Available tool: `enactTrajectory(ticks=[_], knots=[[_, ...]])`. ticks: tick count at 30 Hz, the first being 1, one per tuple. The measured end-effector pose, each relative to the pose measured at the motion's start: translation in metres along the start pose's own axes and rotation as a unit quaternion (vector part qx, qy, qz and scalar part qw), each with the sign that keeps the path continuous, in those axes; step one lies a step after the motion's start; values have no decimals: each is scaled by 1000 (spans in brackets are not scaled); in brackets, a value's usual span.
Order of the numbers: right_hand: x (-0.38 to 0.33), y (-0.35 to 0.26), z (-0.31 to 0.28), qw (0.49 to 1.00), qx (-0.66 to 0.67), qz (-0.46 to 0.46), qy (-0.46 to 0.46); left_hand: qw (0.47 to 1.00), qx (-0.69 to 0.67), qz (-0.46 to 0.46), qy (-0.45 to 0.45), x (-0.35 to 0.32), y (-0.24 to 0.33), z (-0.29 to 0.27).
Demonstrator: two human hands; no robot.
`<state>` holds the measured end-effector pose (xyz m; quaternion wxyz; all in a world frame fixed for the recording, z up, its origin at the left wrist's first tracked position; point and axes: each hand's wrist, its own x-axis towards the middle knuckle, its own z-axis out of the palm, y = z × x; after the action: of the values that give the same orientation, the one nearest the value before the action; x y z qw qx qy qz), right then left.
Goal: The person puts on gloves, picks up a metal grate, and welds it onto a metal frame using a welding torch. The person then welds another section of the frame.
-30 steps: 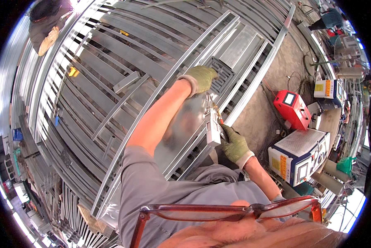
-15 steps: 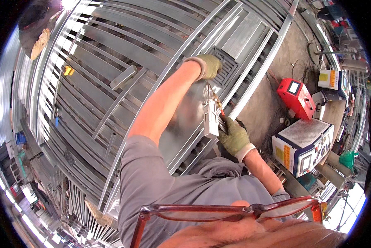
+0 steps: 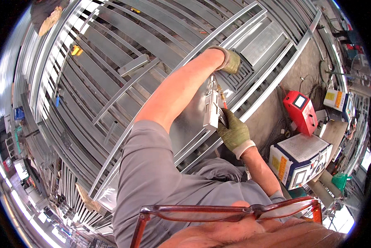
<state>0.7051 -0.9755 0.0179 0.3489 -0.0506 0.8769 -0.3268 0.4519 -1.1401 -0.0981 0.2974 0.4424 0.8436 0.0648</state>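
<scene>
The person leans over a big steel frame [image 3: 123, 78] of grey bars that fills most of the view. The left hand [image 3: 231, 61], in an olive glove, lies flat on a ribbed grille [image 3: 240, 76] set into the frame, fingers spread a little and pressing down rather than gripping. The bare left forearm runs from it back to a grey sleeve. The right hand [image 3: 234, 132], gloved the same, is wrapped around the lower end of a silvery welding gun [image 3: 212, 105], fingers closed tight on its grip. The gun stands nearly upright between the two hands, its tip just below the left hand and close to the grille's edge, a thin copper-coloured tube [image 3: 222, 97] beside it. Whether the tip touches metal I cannot tell. To the right, on the concrete floor, sits a red box [image 3: 299, 112] with a small screen, and nearer the person a white machine [image 3: 300, 160] with a perforated top. A loose short bar [image 3: 133, 65] lies across the frame, well away from the hands. The brown rim of glasses [image 3: 231, 213] crosses the bottom
</scene>
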Motion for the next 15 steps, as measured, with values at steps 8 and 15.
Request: enactTrajectory(ticks=[8,15], knots=[[12,-7,4,998,-51,-27,27,998,31,48,12,13,-7,10],[13,-14,1,998,-55,-15,18,999,-25,26,24,0,-6,4]])
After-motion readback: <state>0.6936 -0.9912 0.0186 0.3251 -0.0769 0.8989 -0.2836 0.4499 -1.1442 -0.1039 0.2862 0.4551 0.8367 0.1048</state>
